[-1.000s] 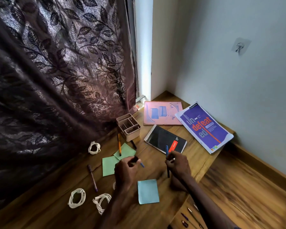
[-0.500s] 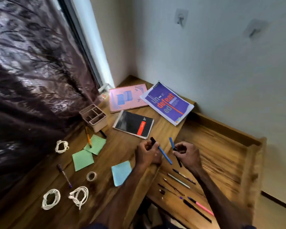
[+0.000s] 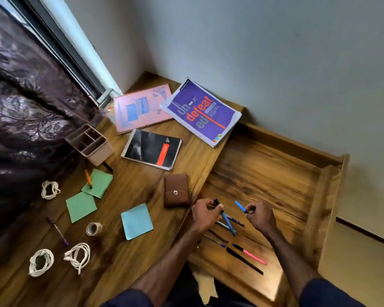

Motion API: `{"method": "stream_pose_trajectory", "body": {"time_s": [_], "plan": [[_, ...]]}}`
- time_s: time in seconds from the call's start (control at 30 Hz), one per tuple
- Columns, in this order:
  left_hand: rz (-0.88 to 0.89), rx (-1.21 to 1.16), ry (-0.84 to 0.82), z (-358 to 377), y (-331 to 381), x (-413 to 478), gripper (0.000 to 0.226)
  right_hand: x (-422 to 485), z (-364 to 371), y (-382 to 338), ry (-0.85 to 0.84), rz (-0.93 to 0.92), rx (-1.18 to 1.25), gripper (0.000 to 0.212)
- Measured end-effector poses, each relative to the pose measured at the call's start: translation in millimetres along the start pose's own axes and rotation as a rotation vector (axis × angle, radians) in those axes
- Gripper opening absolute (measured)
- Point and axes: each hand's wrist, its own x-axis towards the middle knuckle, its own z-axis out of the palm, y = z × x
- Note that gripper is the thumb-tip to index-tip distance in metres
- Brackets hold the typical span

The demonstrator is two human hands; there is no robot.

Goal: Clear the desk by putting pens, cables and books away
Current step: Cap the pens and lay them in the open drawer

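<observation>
Left hand (image 3: 205, 214) grips long blue pen with dark cap (image 3: 227, 222), slanted over open wooden drawer (image 3: 275, 173). Right hand (image 3: 259, 216) pinches second blue pen (image 3: 240, 206), just beside, also above drawer. Several loose pens (image 3: 252, 256) lie in drawer beneath.

Soft daylight from the window strip (image 3: 82, 44) at upper left, mild motion blur, wide-angle edge bending

Two blue pens (image 3: 228, 222) are held above loose pens (image 3: 253, 257) in the drawer (image 3: 264, 173); three books (image 3: 200, 111) and coiled white cables (image 3: 78, 255) lie on the surface (image 3: 131, 191).
</observation>
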Motion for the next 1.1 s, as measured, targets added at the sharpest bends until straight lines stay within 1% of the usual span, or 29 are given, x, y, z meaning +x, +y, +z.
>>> {"method": "stream_pose_trajectory", "body": {"time_s": [0.2,0.37,0.57,0.7,0.77,0.83,0.9,0.97,1.0,1.07,1.1], "plan": [[-0.035,-0.009,0.074,-1.5,4.6,15.1,0.024,25.4,9.8,-14.6,-0.056,-0.085,-0.111,0.021],[-0.066,-0.037,0.093,-1.0,1.3,23.7,0.024,34.8,17.0,-17.7,-0.133,-0.198,-0.218,0.025],[-0.107,-0.064,0.083,1.1,0.4,23.0,0.034,34.3,24.2,-13.6,-0.16,-0.217,-0.241,0.026],[-0.121,-0.063,0.083,2.1,-1.8,23.1,0.041,33.3,26.6,-12.5,-0.155,-0.239,-0.243,0.021],[-0.116,-0.052,0.085,2.3,-3.6,24.1,0.039,31.5,25.4,-13.8,-0.146,-0.248,-0.231,0.019],[-0.1,-0.042,0.086,2.9,-4.0,26.2,0.031,30.0,23.2,-16.3,-0.082,-0.274,-0.18,0.017],[-0.084,-0.053,0.096,4.4,-1.2,28.4,0.025,27.1,18.3,-19.3,-0.032,-0.298,-0.021,0.015],[-0.053,-0.073,0.094,7.6,4.1,30.8,0.017,24.0,9.8,-21.7,-0.104,-0.339,0.177,0.014],[-0.037,-0.077,0.094,9.2,7.9,32.3,0.013,23.1,4.8,-22.4,-0.155,-0.376,0.235,0.014],[-0.026,-0.108,0.078,11.3,15.8,35.0,0.011,21.3,-4.3,-21.8,-0.2,-0.434,0.234,0.015],[-0.034,-0.136,0.055,12.3,19.9,36.5,0.016,22.3,-8.1,-21.1,-0.193,-0.441,0.212,0.018]]}}
